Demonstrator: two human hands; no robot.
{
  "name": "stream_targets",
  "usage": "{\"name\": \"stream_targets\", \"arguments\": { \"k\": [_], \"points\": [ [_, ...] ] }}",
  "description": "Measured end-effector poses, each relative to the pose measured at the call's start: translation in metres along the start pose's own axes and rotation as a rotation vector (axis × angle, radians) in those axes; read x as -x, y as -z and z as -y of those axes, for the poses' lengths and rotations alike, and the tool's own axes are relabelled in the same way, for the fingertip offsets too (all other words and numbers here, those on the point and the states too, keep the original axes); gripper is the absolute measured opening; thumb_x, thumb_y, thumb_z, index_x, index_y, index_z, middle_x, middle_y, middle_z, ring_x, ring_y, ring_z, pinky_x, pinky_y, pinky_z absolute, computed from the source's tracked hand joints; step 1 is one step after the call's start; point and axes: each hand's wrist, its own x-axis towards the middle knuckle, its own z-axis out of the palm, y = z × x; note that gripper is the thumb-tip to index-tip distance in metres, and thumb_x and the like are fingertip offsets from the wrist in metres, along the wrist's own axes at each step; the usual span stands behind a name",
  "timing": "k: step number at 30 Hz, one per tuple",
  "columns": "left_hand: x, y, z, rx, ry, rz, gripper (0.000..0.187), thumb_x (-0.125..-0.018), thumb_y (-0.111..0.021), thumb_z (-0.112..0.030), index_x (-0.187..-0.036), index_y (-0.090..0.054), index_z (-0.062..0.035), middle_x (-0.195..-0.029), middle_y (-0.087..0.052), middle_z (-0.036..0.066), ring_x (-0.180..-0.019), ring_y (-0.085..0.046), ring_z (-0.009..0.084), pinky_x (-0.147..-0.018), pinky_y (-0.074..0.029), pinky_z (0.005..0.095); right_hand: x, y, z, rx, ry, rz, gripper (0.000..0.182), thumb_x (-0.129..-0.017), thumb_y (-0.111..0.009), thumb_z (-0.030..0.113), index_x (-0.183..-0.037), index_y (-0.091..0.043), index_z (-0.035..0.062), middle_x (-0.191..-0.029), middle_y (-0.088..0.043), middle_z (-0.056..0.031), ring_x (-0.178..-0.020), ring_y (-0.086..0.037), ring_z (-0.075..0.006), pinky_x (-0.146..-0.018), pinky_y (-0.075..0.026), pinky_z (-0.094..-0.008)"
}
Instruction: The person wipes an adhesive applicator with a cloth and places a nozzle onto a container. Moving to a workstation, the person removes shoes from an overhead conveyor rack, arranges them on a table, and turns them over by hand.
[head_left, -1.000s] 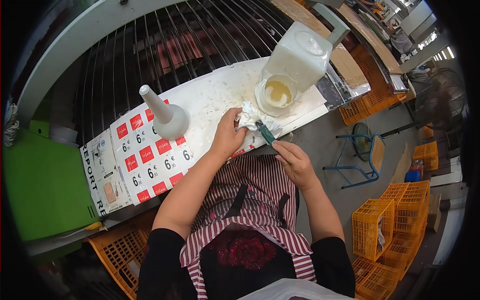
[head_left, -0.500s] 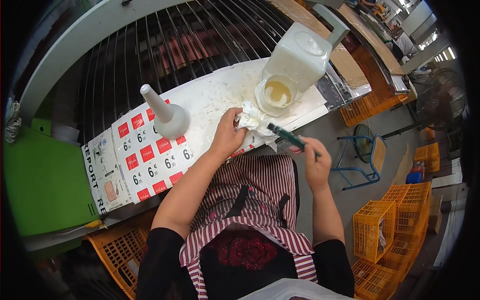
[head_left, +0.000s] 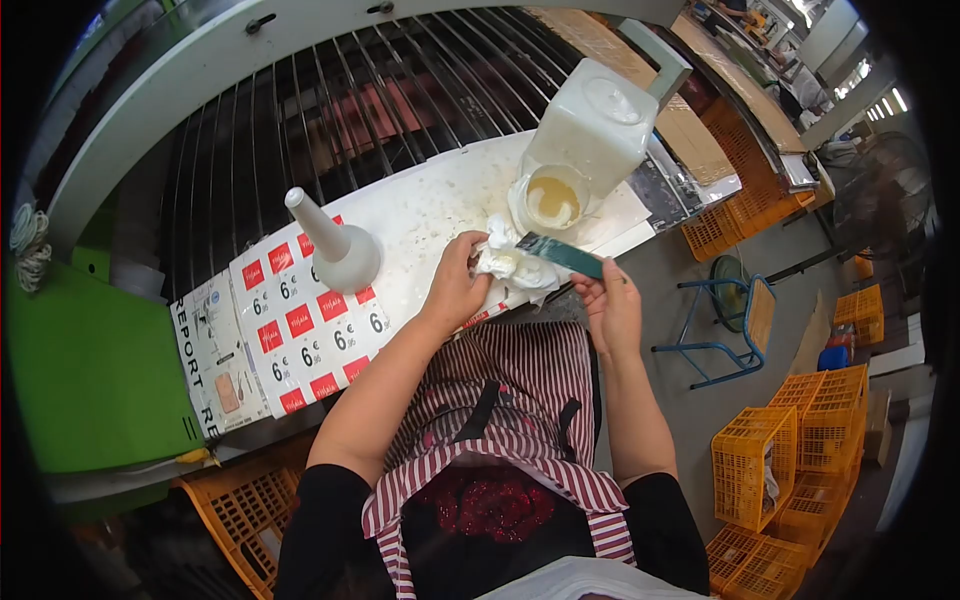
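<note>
My left hand (head_left: pixel 457 287) is closed on the near side of a crumpled white cloth (head_left: pixel 520 270) at the front edge of the papered work surface. In my right hand (head_left: pixel 612 315) is a flat green tool (head_left: pixel 572 258) with a dark end, perhaps a brush; that end meets the cloth's upper right. Just behind the cloth stands a round white pot (head_left: pixel 553 198) of yellowish liquid, its rim smeared white. A large translucent plastic canister (head_left: pixel 600 115) touches the pot from behind. To the left, a grey-white bottle with a long neck (head_left: pixel 345 255) stands upright on printed sheets.
Printed price-label sheets (head_left: pixel 300 330) cover the left of the surface. Behind it runs a rack of dark metal bars (head_left: pixel 380 90). A green panel (head_left: pixel 100 360) is at far left. On the right are a blue-framed chair (head_left: pixel 715 335) and yellow crates (head_left: pixel 755 465).
My right hand has moved slightly left and turned, bringing the green tool's end onto the cloth and its flat side into view. The camera view has shifted slightly.
</note>
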Motion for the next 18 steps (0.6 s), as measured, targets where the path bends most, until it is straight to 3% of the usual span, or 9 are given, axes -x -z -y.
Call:
{"name": "stream_targets", "arguments": {
  "k": [5,8,13,15,16,18],
  "points": [
    [0.002,0.001,-0.005,-0.033,0.007,-0.002,0.046,-0.074,-0.058,0.000,-0.118,-0.045,-0.0030,-0.108,-0.052,0.018,-0.097,-0.052,0.0314,-0.082,-0.046,0.0351,-0.001,0.003,0.014,0.220,0.095,0.058,0.035,-0.098,-0.047,0.023,-0.111,-0.054,-0.0092,-0.087,-0.065,-0.0148,-0.075,-0.064,-0.0163,-0.068,-0.052,-0.0253],
    [0.003,0.001,-0.006,-0.041,0.021,0.004,0.047,-0.074,-0.057,0.002,-0.119,-0.045,-0.0034,-0.108,-0.051,0.018,-0.095,-0.052,0.0304,-0.081,-0.046,0.0345,0.000,0.003,0.050,0.375,0.273,0.026,0.034,-0.098,-0.048,0.023,-0.109,-0.058,-0.0076,-0.080,-0.066,-0.0127,-0.073,-0.064,-0.0146,-0.067,-0.050,-0.0239],
    [0.002,0.001,-0.009,-0.078,-0.005,0.003,0.049,-0.073,-0.057,0.003,-0.120,-0.044,-0.0033,-0.108,-0.049,0.017,-0.094,-0.052,0.0293,-0.081,-0.046,0.0340,-0.014,-0.005,0.071,0.545,0.448,0.065,0.027,-0.097,-0.050,0.017,-0.109,-0.059,-0.0049,-0.087,-0.066,-0.0115,-0.077,-0.063,-0.0140,-0.069,-0.049,-0.0233],
    [0.001,0.001,-0.009,-0.086,-0.001,0.004,0.049,-0.073,-0.057,0.004,-0.120,-0.044,-0.0030,-0.109,-0.049,0.017,-0.094,-0.052,0.0290,-0.081,-0.046,0.0342,-0.027,-0.011,0.067,0.773,0.579,0.217,0.021,-0.092,-0.055,0.009,-0.109,-0.059,-0.0032,-0.096,-0.063,-0.0130,-0.085,-0.063,-0.0173,-0.075,-0.049,-0.0259],
    [0.000,0.001,-0.008,-0.089,0.000,0.013,0.049,-0.073,-0.057,0.004,-0.120,-0.044,-0.0030,-0.109,-0.049,0.017,-0.094,-0.052,0.0290,-0.081,-0.046,0.0342,-0.034,-0.013,0.067,0.940,0.655,0.256,0.021,-0.086,-0.059,0.003,-0.106,-0.059,-0.0023,-0.102,-0.060,-0.0153,-0.092,-0.061,-0.0235,-0.082,-0.048,-0.0300],
    [0.000,0.000,-0.005,-0.044,0.045,0.020,0.050,-0.072,-0.057,0.004,-0.120,-0.044,-0.0029,-0.109,-0.049,0.017,-0.095,-0.052,0.0286,-0.082,-0.046,0.0342,-0.040,-0.025,0.067,1.006,0.693,0.269,0.021,-0.085,-0.059,0.003,-0.105,-0.059,-0.0025,-0.102,-0.060,-0.0162,-0.094,-0.060,-0.0263,-0.084,-0.047,-0.0318]
  ]
}}
